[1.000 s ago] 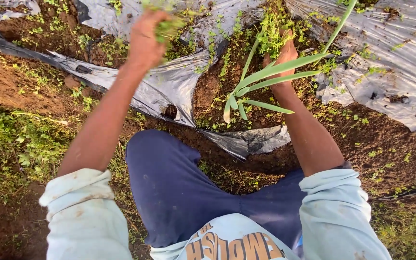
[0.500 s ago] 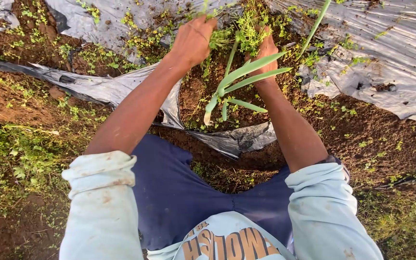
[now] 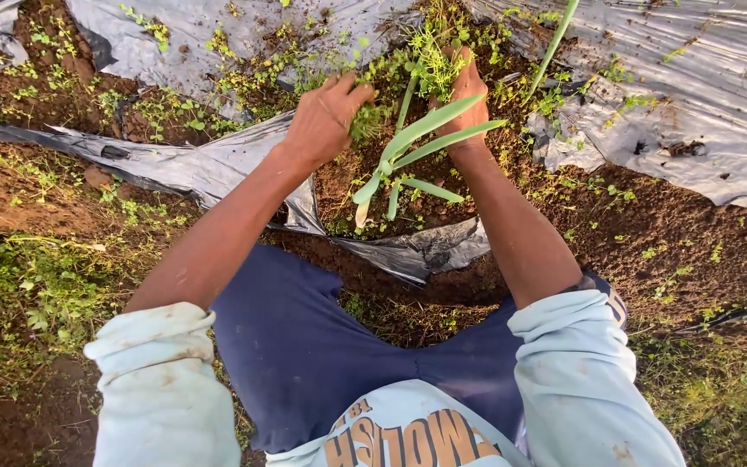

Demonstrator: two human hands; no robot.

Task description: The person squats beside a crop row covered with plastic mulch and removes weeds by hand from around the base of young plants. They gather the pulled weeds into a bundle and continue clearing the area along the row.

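Hands [image 3: 322, 117] gripping weeds [image 3: 367, 119], stems upward.

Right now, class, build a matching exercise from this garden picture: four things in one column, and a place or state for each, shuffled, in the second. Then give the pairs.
Column one:
1. left hand
2. right hand
3. long-leaved plant
4. plastic sheet

Column two:
A. torn open, grey, spread over soil
B. rooted in the gap, between both hands
C. gripping small weeds left of the plant
D. behind the long leaves, among weeds

Pairs: 1-C, 2-D, 3-B, 4-A
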